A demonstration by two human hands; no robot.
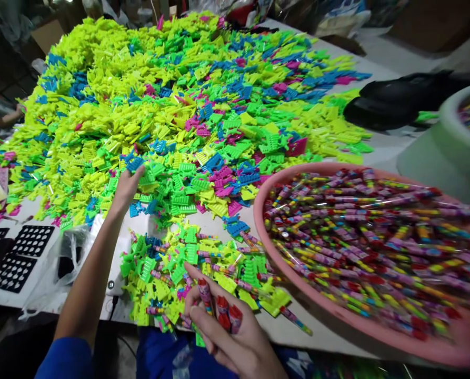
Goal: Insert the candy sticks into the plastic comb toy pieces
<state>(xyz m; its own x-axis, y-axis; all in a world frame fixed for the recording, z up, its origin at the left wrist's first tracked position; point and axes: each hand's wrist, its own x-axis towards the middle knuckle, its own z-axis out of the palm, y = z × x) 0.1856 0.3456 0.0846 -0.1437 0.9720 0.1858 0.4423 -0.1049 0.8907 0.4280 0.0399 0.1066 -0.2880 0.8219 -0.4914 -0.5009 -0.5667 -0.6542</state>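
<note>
At the near edge of the big pile of plastic pieces [140, 116], my left hand [127, 185] is closed on a blue comb-like plastic piece [134, 164]; its fingertips are partly hidden. My right hand [238, 337] is low in the middle, curled around several slim wrapped tubes [223, 310] with red ends. Just beyond it lies a smaller heap of green and yellow plastic pieces [181, 268], mixed with more such tubes.
A pink basin [260, 210] full of wrapped tubes stands at the right. Behind it are a pale tub [424, 152] and a black bag-like object [400, 100]. At the left lie black perforated sheets [13, 268], a plastic bag [67, 258] and a white device [118, 263] with a cable.
</note>
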